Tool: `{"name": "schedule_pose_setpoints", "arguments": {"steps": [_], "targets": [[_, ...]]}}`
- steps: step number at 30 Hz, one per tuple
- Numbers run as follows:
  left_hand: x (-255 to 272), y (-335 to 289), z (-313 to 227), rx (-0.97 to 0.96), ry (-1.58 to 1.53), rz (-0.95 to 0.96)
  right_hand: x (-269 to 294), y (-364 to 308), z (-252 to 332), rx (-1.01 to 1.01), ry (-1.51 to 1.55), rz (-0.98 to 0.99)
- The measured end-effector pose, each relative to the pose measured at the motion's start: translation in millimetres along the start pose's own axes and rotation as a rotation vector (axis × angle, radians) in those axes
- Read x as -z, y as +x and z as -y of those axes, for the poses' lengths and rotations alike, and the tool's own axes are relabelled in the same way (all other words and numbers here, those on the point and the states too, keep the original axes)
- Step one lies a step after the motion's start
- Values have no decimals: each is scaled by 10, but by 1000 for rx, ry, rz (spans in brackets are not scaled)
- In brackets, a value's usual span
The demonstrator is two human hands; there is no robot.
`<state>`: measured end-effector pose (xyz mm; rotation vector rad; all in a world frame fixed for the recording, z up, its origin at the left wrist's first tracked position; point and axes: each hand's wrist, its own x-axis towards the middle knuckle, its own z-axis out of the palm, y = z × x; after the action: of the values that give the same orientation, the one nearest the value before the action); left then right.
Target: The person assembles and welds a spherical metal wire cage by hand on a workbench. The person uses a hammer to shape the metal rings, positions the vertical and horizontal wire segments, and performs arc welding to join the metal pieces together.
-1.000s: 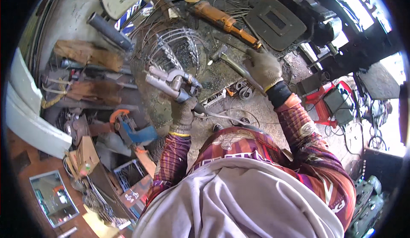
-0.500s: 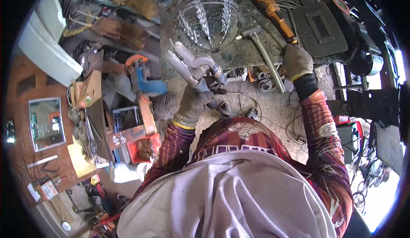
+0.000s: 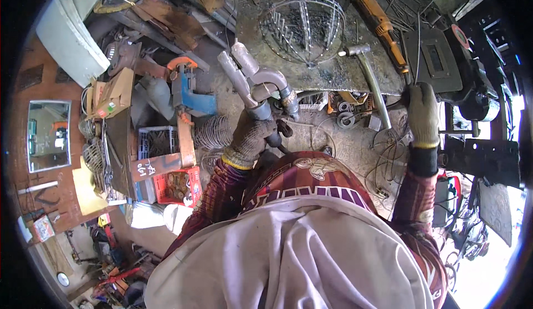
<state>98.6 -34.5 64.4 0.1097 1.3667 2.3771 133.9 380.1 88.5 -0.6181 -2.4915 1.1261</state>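
The left hand (image 3: pixel 247 138) wraps closed round the grey tubular tool (image 3: pixel 236 80), upper centre-left; keeping its prongs (image 3: pixel 245 58) clear of the workbench (image 3: pixel 252 37) would help control. At centre-right, the right hand (image 3: pixel 423 114) meets a thin rod (image 3: pixel 418 45), perhaps pinching it; with fingertips hidden, I cannot tell.

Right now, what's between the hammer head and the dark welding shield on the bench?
The orange grinder: its slim handle end runs between the hammer head and the welding shield. Visible in the head view.
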Motion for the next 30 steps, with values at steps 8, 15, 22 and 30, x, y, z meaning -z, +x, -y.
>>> {"name": "schedule_pose_setpoints", "arguments": {"steps": [8, 15, 22, 30], "targets": [[786, 420, -546, 113, -107, 239, -1511, -1068, 1950, -350, 1092, 513], [1329, 626, -771, 287, -222, 419, -2443, -1243, 2436, -169, 844, 387], [1137, 619, -859, -8, -16, 295, -2588, -1265, 2750, -244, 681, 261], [1604, 650, -495, 124, -291, -72, -2613, -1250, 2887, -270, 565, 361]]}}
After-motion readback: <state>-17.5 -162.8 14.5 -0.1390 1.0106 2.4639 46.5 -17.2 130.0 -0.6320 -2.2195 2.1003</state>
